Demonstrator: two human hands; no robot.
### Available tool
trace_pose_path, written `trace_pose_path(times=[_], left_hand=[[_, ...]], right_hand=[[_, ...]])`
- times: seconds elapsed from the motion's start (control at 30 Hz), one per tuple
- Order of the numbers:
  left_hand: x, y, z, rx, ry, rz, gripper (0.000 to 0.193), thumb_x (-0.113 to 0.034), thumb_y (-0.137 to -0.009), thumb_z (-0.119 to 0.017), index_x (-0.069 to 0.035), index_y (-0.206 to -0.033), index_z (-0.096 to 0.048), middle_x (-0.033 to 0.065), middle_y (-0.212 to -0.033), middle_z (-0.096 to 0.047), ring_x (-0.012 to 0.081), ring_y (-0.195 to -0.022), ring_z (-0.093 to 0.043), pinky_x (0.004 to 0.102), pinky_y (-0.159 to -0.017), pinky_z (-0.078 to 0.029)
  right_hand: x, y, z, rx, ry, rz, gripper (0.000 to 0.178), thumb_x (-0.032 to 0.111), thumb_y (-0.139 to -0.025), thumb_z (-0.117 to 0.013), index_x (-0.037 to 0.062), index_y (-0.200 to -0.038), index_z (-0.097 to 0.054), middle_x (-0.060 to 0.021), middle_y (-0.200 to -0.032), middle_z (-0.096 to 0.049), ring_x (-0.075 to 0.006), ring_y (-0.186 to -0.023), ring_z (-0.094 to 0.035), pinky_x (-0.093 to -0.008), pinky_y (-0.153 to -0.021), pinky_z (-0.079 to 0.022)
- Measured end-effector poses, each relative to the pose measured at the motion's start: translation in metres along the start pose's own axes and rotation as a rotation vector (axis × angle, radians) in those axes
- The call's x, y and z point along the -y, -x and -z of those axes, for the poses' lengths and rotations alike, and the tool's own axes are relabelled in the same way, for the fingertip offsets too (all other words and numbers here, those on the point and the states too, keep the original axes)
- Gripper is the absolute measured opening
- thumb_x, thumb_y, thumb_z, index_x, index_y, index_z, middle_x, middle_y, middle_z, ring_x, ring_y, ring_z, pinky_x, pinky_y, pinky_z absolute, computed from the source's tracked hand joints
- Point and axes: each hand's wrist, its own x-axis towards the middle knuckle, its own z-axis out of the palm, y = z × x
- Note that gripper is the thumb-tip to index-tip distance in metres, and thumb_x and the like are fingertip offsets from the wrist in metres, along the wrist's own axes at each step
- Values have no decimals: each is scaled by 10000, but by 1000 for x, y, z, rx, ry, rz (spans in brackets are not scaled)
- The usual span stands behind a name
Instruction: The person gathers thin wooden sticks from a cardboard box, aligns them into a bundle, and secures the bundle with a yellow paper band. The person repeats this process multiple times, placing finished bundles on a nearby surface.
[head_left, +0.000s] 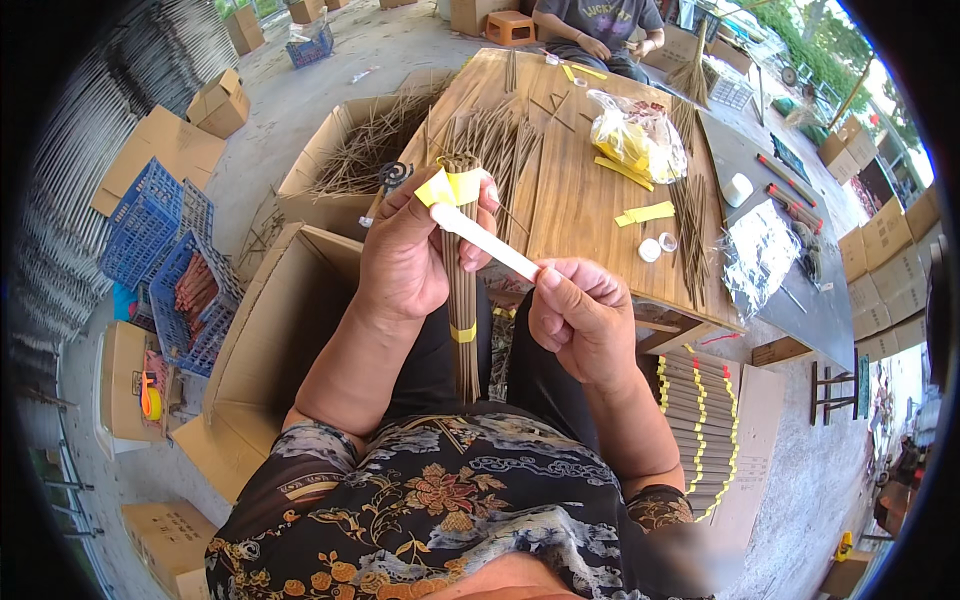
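Observation:
My left hand (405, 255) is closed around a bundle of thin brown incense sticks (463, 280), held upright above my lap. A yellow paper band (462, 188) wraps the bundle near its top, and a second yellow band (463, 333) circles it lower down. From the upper band a white tape strip (490, 241) stretches slantwise down to the right. Its free end is pinched between thumb and forefinger of my right hand (582, 312). The left thumb presses by the upper band, beside the strip's other end.
Loose sticks (500, 150) and a plastic bag of yellow papers (640, 135) lie on the wooden table (565, 230). An open cardboard box (285, 310) stands at my left. Finished-looking banded bundles (698, 430) lie at right. Another person (600, 35) sits across the table.

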Motion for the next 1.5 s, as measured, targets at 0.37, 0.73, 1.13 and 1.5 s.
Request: trace_pose_path(times=[0.37,0.73,1.13,1.5], left_hand=[[-4,0,-6,-28,-16,18,257,-237,-869,-498,-15,-972,-577,122,-845,-564,166,-568,-505,255,-484,-392],[2,3,-2,10,1,-10,236,-196,-855,-516,-36,-1015,-581,181,-907,-571,190,-577,-512,264,-490,-404],[-1,-5,2,25,-147,8,381,-299,-835,-534,21,-1040,-509,129,-924,-532,129,-567,-455,233,-469,-358],[28,-20,-5,-3,-291,42,326,-253,-874,-490,45,-1007,-503,124,-862,-512,138,-547,-452,235,-469,-366]], right_hand=[[6,7,4,24,-37,63,144,87,-857,-513,-18,-913,-592,-4,-538,-463,-47,-413,-341,-181,-371,-255],[10,-4,-4,32,-48,-31,143,106,-864,-508,-10,-863,-592,12,-536,-445,-39,-419,-357,-175,-359,-259],[15,17,47,-273,199,175,180,123,-847,-540,-7,-943,-619,-23,-615,-544,-65,-493,-447,-178,-452,-341],[-21,-7,250,-1025,1433,510,199,164,-808,-580,39,-957,-624,-82,-859,-623,-168,-802,-570,-261,-715,-431]])
